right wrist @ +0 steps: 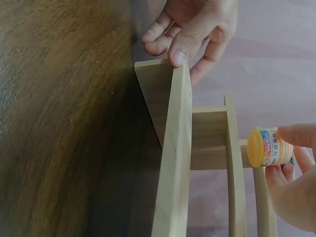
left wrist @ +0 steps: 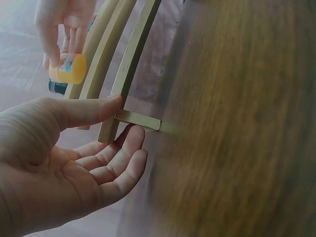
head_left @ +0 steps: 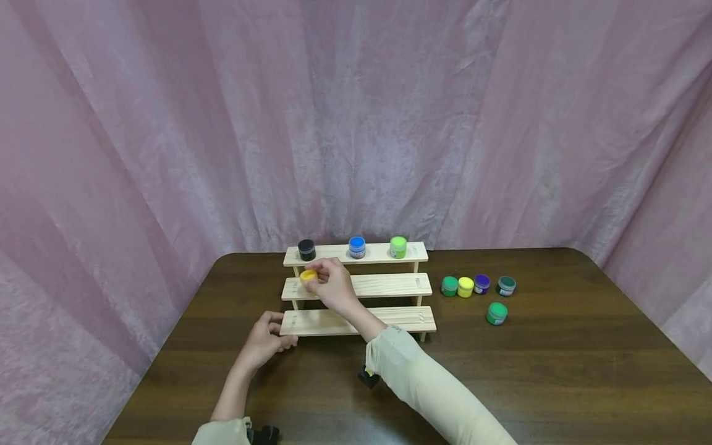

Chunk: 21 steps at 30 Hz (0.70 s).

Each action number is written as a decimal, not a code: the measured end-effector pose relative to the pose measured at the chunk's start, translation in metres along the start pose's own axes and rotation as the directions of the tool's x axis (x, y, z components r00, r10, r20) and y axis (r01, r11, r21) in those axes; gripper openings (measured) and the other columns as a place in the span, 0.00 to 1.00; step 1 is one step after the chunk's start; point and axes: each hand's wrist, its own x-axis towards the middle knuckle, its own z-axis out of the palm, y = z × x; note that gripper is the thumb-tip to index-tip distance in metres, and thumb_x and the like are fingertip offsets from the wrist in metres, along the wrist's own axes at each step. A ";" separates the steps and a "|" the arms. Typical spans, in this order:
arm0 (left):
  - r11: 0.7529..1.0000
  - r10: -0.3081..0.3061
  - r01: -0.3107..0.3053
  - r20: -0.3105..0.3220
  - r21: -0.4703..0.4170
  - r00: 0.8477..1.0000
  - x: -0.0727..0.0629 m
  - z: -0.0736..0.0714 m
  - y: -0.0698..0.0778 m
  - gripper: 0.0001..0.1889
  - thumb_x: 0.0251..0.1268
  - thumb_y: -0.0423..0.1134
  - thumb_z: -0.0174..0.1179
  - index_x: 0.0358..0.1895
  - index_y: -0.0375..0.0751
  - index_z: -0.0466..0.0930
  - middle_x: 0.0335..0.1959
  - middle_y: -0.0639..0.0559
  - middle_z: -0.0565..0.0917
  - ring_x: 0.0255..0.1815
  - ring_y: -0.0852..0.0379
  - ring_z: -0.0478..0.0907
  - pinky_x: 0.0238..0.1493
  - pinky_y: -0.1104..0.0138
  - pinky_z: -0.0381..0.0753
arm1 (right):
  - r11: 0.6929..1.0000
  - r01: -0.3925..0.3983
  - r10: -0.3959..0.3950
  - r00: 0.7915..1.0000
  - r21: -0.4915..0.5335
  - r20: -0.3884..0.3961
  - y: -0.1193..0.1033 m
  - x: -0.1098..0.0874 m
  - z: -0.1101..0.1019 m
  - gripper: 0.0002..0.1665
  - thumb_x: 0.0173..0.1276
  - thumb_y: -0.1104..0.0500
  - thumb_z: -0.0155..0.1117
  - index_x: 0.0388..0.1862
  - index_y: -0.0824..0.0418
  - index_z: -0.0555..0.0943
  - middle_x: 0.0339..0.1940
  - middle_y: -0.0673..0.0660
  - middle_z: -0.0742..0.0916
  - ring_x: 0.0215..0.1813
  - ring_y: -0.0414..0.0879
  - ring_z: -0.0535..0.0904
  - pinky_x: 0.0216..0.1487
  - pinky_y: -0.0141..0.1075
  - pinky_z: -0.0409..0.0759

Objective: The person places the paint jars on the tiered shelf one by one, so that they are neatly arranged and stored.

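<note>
A three-step wooden display rack (head_left: 328, 321) stands on the table. My right hand (head_left: 335, 285) pinches a small yellow-orange paint jar (head_left: 308, 276) between thumb and fingers, by the left end of the middle step. In the right wrist view the labelled side of that jar (right wrist: 270, 147) shows; whether its base touches the step I cannot tell. My left hand (head_left: 264, 340) holds the left end of the lowest step, thumb (left wrist: 106, 106) against the front edge and fingers (left wrist: 129, 153) around the end. Along the top step sit a black jar (head_left: 306, 250), a blue jar (head_left: 357, 247) and a light green jar (head_left: 398, 247).
Right of the rack, on the brown table (head_left: 556, 371), stand a green jar (head_left: 449, 286), a bright yellow jar (head_left: 465, 287), a purple jar (head_left: 481, 284), a dark teal jar (head_left: 506, 285) and, nearer, another green jar (head_left: 497, 313). A pink curtain (head_left: 356, 123) hangs behind.
</note>
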 end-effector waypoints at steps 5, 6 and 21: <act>0.999 0.044 -0.044 0.011 -0.026 0.999 -0.001 -0.003 -0.003 0.29 0.56 0.29 0.67 0.58 0.25 0.63 0.31 0.40 0.84 0.26 0.58 0.80 0.29 0.68 0.76 | 0.999 -0.005 0.006 1.000 0.044 -0.019 0.006 0.002 0.007 0.16 0.61 0.68 0.68 0.49 0.64 0.83 0.52 0.62 0.76 0.59 0.56 0.80 0.58 0.38 0.80; 0.998 0.054 -0.053 0.013 -0.030 0.998 -0.001 -0.003 -0.003 0.29 0.56 0.29 0.68 0.57 0.24 0.63 0.30 0.41 0.84 0.26 0.58 0.80 0.29 0.68 0.76 | 0.999 -0.007 0.008 1.000 0.052 -0.020 0.008 0.002 0.009 0.16 0.61 0.69 0.68 0.49 0.64 0.83 0.52 0.63 0.76 0.58 0.57 0.81 0.58 0.37 0.80; 1.000 -0.021 0.020 -0.016 -0.019 1.000 0.002 0.000 -0.002 0.30 0.56 0.27 0.67 0.60 0.26 0.64 0.33 0.38 0.84 0.27 0.55 0.81 0.31 0.65 0.77 | 0.998 0.029 -0.027 0.999 -0.047 0.042 0.020 0.003 0.015 0.21 0.59 0.69 0.69 0.52 0.66 0.79 0.52 0.64 0.78 0.56 0.55 0.80 0.59 0.41 0.80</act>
